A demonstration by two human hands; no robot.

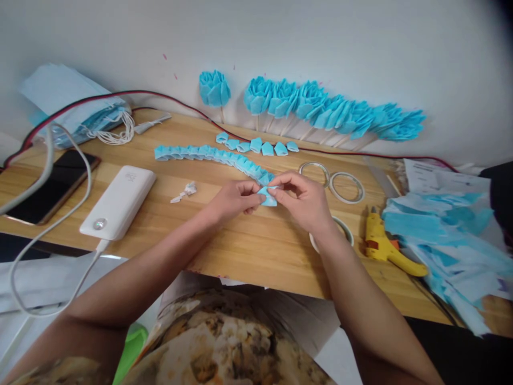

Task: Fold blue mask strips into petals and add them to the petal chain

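A small folded blue fabric piece is pinched between both hands over the middle of the wooden table. My left hand grips its left side with closed fingers. My right hand pinches its right side with thumb and fingertips. Just behind the hands lies a long row of folded blue petals, and a shorter row of separate petals sits further back. Finished blue fabric flowers on sticks lean against the wall.
A white power bank with cable and a dark phone lie at left, near a stack of blue face masks. Tape rings, a yellow glue gun and blue fabric scraps lie at right.
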